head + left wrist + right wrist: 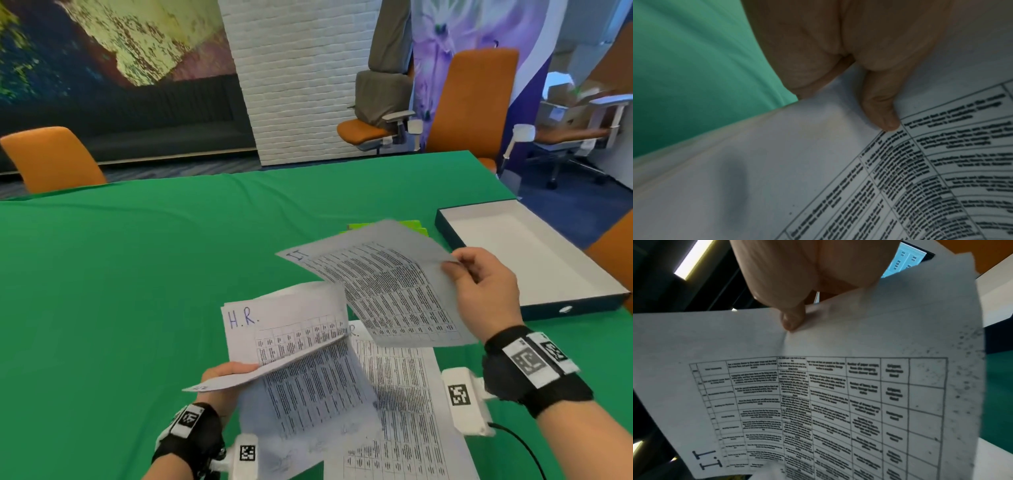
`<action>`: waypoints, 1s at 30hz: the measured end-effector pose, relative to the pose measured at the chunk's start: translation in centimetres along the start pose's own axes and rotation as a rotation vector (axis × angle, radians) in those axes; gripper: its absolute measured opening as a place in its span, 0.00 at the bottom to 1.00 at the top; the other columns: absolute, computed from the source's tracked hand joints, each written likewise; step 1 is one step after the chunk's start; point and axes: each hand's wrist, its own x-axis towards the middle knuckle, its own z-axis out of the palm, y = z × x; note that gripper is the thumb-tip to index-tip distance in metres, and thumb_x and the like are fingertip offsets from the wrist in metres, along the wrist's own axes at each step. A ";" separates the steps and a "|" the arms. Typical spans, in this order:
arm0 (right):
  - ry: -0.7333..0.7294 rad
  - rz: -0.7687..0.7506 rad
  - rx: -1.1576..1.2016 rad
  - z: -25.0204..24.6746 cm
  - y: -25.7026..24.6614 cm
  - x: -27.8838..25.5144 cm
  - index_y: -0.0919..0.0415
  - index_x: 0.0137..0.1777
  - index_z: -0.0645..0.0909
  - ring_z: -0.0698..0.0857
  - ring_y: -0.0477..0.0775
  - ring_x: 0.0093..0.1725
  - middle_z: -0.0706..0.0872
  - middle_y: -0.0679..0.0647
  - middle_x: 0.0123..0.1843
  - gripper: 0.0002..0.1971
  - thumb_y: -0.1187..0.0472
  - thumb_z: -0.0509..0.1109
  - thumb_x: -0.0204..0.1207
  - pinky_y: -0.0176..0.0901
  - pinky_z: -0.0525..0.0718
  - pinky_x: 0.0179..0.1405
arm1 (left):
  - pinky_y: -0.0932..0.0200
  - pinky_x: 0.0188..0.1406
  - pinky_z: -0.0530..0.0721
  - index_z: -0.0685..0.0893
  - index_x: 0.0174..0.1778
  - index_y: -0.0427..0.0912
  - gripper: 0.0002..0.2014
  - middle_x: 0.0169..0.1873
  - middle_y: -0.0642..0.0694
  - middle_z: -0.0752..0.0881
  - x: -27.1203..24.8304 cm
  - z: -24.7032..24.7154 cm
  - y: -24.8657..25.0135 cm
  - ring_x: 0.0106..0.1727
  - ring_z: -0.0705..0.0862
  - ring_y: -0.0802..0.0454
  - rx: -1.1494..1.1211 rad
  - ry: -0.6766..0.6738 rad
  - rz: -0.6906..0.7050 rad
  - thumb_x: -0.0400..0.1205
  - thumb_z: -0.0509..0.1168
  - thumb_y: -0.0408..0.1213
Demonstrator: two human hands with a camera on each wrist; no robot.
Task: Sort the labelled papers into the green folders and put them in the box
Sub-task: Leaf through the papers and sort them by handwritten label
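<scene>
Papers everywhere: right hand [486, 291] pinches the I.T. sheet [380, 284] in the air, left hand [226, 380] grips the H.R. stack [291, 339]. Green folders [411, 226] peek out behind, mostly blocked by that sheet. Open box [534, 253] sits on the green surface [137, 274], just right.

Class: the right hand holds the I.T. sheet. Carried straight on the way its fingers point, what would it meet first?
Probably the green folders beyond the I.T. sheet; the right hand points up-left in the head view. Depth is unclear.
</scene>
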 end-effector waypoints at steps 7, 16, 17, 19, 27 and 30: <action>-0.150 0.060 -0.141 -0.2 0.8 -0.1 0.49 0.38 0.81 0.83 0.53 0.40 0.87 0.53 0.39 0.10 0.66 0.71 0.75 0.41 0.79 0.43 | 0.50 0.36 0.89 0.89 0.29 0.26 0.03 0.34 0.29 0.89 0.7 -1.7 0.1 0.33 0.89 0.37 0.005 -0.082 -0.057 0.68 0.71 0.23; -0.053 0.040 -0.044 -1.2 -1.8 1.6 0.57 0.43 0.82 0.80 0.28 0.29 0.84 0.47 0.37 0.06 0.69 0.70 0.75 0.16 0.77 0.33 | 0.48 0.36 0.90 0.88 0.26 0.29 0.06 0.36 0.27 0.88 1.2 -1.6 0.9 0.41 0.85 0.30 0.045 -0.081 -0.037 0.60 0.76 0.29; -0.030 0.035 -0.036 -1.3 -2.1 1.9 0.59 0.44 0.82 0.79 0.27 0.29 0.84 0.47 0.37 0.05 0.70 0.70 0.75 0.16 0.76 0.33 | 0.48 0.38 0.89 0.88 0.25 0.30 0.04 0.36 0.28 0.89 1.6 -1.8 0.8 0.42 0.85 0.31 0.052 -0.039 -0.021 0.66 0.70 0.23; -0.010 0.022 -0.039 -1.3 -2.5 2.4 0.61 0.46 0.82 0.80 0.26 0.29 0.83 0.47 0.37 0.05 0.70 0.70 0.75 0.14 0.75 0.32 | 0.50 0.40 0.89 0.88 0.25 0.31 0.06 0.36 0.28 0.89 1.8 -1.9 1.2 0.42 0.85 0.33 0.055 -0.031 -0.023 0.65 0.68 0.20; -0.082 0.012 -0.094 -2.2 -2.8 3.2 0.65 0.47 0.83 0.80 0.36 0.30 0.85 0.59 0.40 0.03 0.69 0.70 0.76 0.21 0.77 0.33 | 0.51 0.30 0.89 0.88 0.27 0.29 0.16 0.38 0.31 0.90 0.7 -0.6 3.9 0.35 0.88 0.37 0.023 -0.194 -0.050 0.47 0.79 0.33; -0.169 0.063 -0.107 -1.9 -2.6 3.3 0.67 0.48 0.84 0.81 0.54 0.37 0.87 0.65 0.41 0.03 0.69 0.70 0.76 0.39 0.83 0.42 | 0.52 0.30 0.89 0.88 0.26 0.28 0.21 0.37 0.29 0.88 1.0 -0.3 4.0 0.34 0.87 0.36 -0.005 -0.225 0.013 0.42 0.82 0.36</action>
